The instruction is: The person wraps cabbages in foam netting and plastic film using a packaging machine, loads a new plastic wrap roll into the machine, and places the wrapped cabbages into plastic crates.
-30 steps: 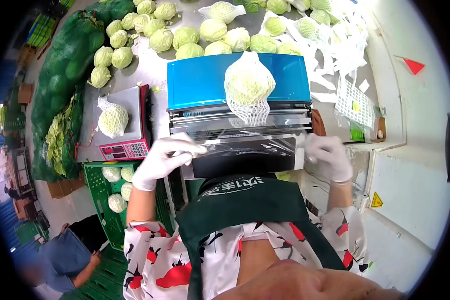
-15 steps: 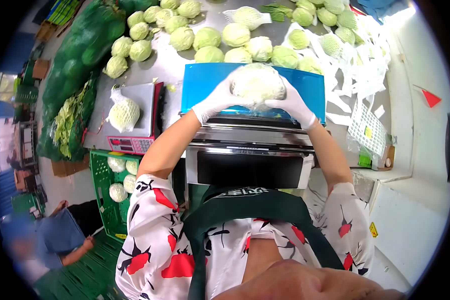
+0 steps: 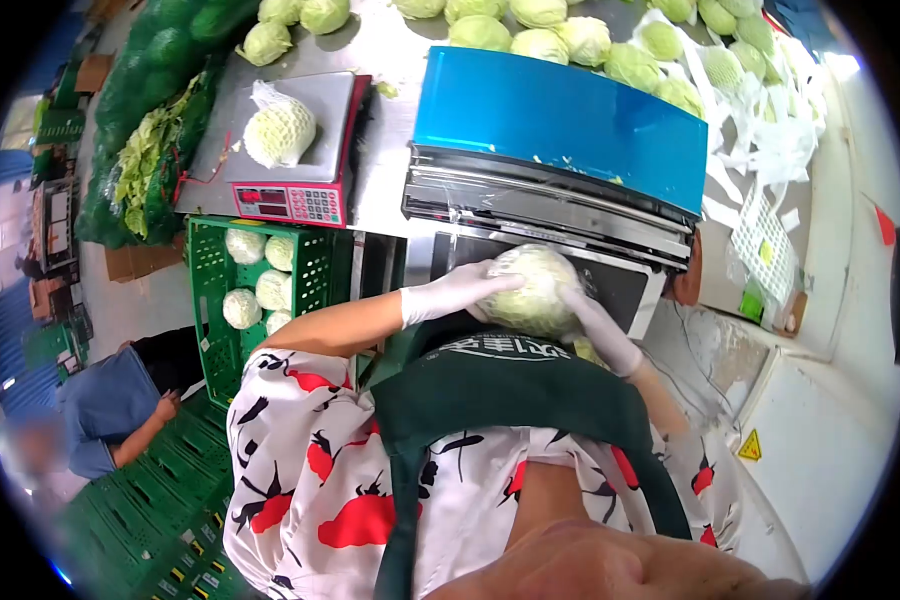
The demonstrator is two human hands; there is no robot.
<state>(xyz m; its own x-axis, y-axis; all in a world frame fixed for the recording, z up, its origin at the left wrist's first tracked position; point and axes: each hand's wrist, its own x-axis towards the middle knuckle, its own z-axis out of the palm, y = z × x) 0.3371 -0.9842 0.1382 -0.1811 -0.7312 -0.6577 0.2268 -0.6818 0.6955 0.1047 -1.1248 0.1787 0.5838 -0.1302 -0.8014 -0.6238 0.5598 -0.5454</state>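
Note:
A pale green cabbage [image 3: 533,290] in clear plastic film is held between my two white-gloved hands, close to my apron and over the dark plate [image 3: 610,290] of the wrapping machine. My left hand [image 3: 462,292] presses on its left side, with the fingertips partly behind it. On the right side lies my right hand [image 3: 600,328], fingers against the film. Just beyond my hands stands the machine's blue cover [image 3: 560,115], with metal rollers [image 3: 545,205] along its near edge. Film seems to run from the rollers toward the cabbage.
A netted cabbage [image 3: 279,131] sits on the red-edged scale [image 3: 327,145]. Below it, a green crate [image 3: 315,262] holds several wrapped cabbages. Loose cabbages [image 3: 480,33] line the far table; white foam nets [image 3: 770,150] lie right. Another person [image 3: 110,410] is at far left.
Both hands have brought the cabbage from above the blue cover back toward my body, over the dark plate. The camera view has also shifted and turned.

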